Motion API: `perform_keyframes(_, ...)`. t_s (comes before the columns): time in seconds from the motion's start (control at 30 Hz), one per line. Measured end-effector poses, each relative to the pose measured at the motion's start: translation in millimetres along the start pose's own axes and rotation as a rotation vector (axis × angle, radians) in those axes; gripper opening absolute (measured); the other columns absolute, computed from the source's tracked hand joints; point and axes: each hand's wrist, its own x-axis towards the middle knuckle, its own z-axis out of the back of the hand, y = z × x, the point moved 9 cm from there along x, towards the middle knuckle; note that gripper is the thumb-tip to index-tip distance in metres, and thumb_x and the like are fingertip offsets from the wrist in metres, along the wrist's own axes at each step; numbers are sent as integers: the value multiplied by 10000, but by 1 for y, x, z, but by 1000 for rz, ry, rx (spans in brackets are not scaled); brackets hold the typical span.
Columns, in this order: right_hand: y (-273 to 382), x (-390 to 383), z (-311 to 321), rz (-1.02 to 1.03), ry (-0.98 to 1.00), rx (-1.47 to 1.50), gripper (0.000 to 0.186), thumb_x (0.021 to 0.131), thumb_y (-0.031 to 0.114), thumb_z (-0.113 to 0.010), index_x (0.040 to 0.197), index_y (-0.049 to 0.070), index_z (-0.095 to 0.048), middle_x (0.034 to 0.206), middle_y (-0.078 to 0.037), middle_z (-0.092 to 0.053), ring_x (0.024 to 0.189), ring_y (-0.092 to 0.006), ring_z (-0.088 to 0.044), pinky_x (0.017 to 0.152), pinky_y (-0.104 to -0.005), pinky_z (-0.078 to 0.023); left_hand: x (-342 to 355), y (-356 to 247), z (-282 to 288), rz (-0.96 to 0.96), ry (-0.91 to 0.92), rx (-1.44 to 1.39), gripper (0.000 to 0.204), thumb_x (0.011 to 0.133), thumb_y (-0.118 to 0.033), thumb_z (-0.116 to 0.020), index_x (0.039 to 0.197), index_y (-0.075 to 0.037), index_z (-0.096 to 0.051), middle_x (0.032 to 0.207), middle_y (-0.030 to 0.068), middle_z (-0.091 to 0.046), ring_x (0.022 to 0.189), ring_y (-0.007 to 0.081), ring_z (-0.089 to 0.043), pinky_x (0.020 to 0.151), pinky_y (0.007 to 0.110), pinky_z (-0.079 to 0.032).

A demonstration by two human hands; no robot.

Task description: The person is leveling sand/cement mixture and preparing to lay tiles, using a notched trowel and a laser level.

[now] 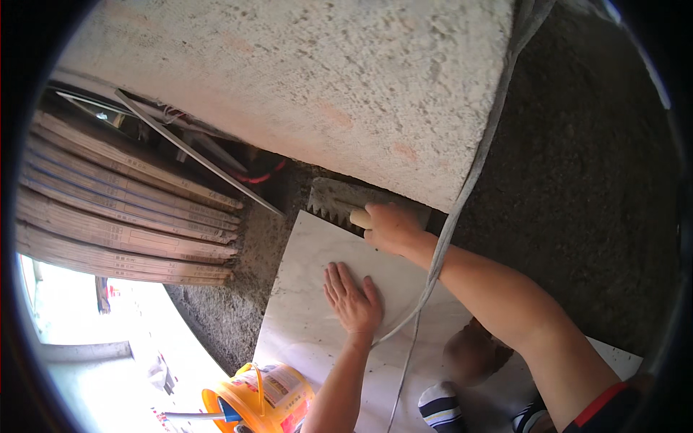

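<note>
My left hand point(352, 302) lies flat on a pale grey floor tile point(303, 317), fingers spread. Closed around the light-coloured handle of a notched trowel, my right hand point(392, 229) is just past the tile's far edge. The grey metal blade of the notched trowel point(336, 193) has its teeth toward the tile and sits in the gap between that edge and a rough wall block. Part of the blade is hidden behind my right hand.
The rough plastered block point(346, 86) rises just beyond the trowel. A grey cable point(468, 184) hangs across my right forearm and onto the tile. Stacked boxes point(130, 209) and a leaning thin panel point(195, 148) stand left. A yellow bucket point(292, 390) holds tools. Dark rough floor point(577, 180) lies right.
</note>
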Motion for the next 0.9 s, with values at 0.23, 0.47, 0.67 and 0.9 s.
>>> perform_keyframes(0.23, -6, 3, 2, 21, 51, -47, 330, 792, 201, -679, 1049, 1, -624, 966, -211, -697, 926, -370, -683, 799, -464, -540, 1, 3, -4, 22, 21, -9, 676, 956, -383, -483, 1464, 46, -357, 1529, 253, -334, 1442, 408, -271, 1178, 523, -188)
perform_keyframes(0.47, -10, 5, -1, 11, 114, -86, 304, 773, 185, -684, 1012, 2, -639, 987, -224, -692, 979, -377, -669, 827, -468, -533, 4, -6, 2, 2, -17, -19, 641, 958, -345, -499, 1445, 52, -373, 1511, 257, -356, 1423, 422, -291, 1171, 522, -204)
perform_keyframes(0.67, -11, 5, -3, 20, 143, -120, 303, 761, 159, -672, 1022, 7, -642, 971, -226, -696, 948, -383, -676, 814, -470, -541, 1, -2, 1, 12, -18, -15, 654, 955, -352, -502, 1455, 47, -363, 1516, 253, -355, 1433, 414, -286, 1173, 527, -200)
perform_keyframes(0.9, -7, -1, -3, 13, 156, -117, 312, 761, 180, -684, 1022, 14, -639, 939, -211, -701, 914, -368, -691, 790, -460, -552, 3, 0, 2, 1, -24, -11, 639, 959, -343, -501, 1443, 55, -377, 1509, 256, -363, 1423, 420, -298, 1173, 519, -211)
